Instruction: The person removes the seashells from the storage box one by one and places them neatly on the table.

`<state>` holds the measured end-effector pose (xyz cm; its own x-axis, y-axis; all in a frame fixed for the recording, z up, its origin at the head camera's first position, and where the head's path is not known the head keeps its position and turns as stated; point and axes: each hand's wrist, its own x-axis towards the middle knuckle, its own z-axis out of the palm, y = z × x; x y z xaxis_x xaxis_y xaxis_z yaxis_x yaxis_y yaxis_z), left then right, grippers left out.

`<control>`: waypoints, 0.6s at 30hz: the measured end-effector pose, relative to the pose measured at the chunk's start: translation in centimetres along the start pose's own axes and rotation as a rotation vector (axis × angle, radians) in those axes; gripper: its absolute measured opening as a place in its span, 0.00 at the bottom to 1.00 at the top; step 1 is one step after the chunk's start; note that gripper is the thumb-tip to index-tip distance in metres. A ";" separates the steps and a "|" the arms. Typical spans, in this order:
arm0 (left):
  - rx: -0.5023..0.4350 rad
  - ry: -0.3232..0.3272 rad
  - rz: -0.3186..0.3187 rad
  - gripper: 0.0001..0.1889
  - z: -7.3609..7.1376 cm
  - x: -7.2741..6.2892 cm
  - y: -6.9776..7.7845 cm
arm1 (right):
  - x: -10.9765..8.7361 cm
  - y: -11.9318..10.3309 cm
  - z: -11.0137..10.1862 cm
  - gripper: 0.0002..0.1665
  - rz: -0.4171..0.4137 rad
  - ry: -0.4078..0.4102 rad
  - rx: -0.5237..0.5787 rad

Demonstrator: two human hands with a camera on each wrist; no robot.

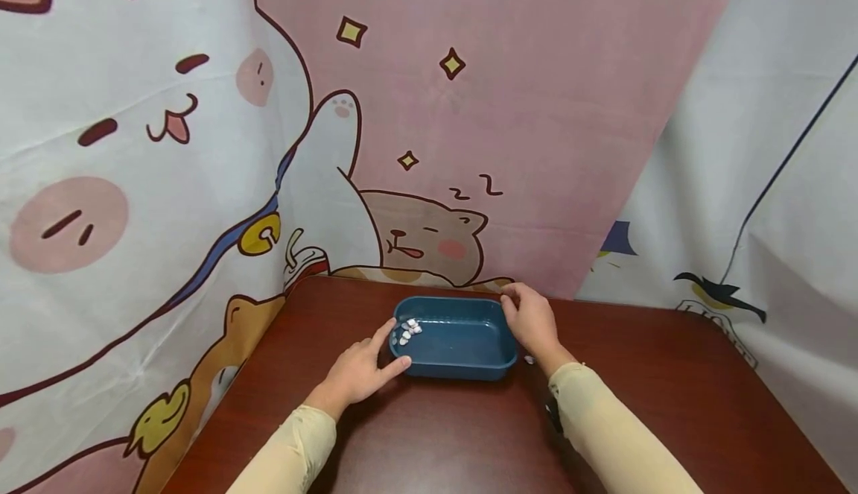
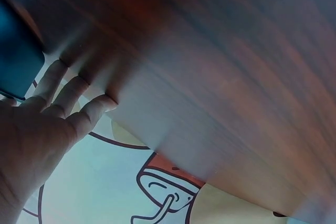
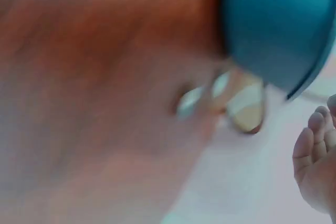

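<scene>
A dark blue rectangular tray [image 1: 462, 369] sits on the table with several small whitish pebble-like pieces [image 1: 406, 336] gathered at its left end. My left hand [image 1: 358, 369] is at the tray's left end, fingers spread, forefinger at the left rim and thumb at the near corner. In the left wrist view its other fingers [image 2: 71, 95] reach down beside the tray. My right hand [image 1: 532, 323] is at the far right corner, fingertips right at the rim. The right wrist view shows its fingers [image 3: 315, 137] loosely bent beside the tray wall [image 3: 278, 35].
A small whitish piece [image 1: 529, 360] lies on the brown table [image 1: 442, 434] right of the tray, partly beside my forearm. Cloth with cartoon animals [image 1: 429, 241] hangs behind the table's far edge and along its left side. A small dark object [image 1: 553, 413] shows under my right wrist.
</scene>
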<state>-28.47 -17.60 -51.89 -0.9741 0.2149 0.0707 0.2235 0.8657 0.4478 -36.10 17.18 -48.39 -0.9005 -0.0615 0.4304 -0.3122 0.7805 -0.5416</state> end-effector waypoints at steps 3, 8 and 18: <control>0.000 -0.003 -0.002 0.49 0.0 0.0 0.1 | -0.4 -2.5 0.8 0.12 -0.116 -0.067 -0.023; -0.011 -0.021 -0.019 0.49 0.0 -0.1 0.2 | -1.7 -4.6 3.1 0.17 -0.173 -0.365 -0.104; -0.020 -0.028 -0.027 0.49 -0.3 -0.1 0.0 | -1.6 -4.5 4.2 0.33 0.002 -0.582 -0.217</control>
<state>-28.36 -17.74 -51.60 -0.9783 0.2042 0.0336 0.1960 0.8622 0.4671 -34.55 11.17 -49.66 -0.9373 -0.3419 -0.0682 -0.2972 0.8859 -0.3561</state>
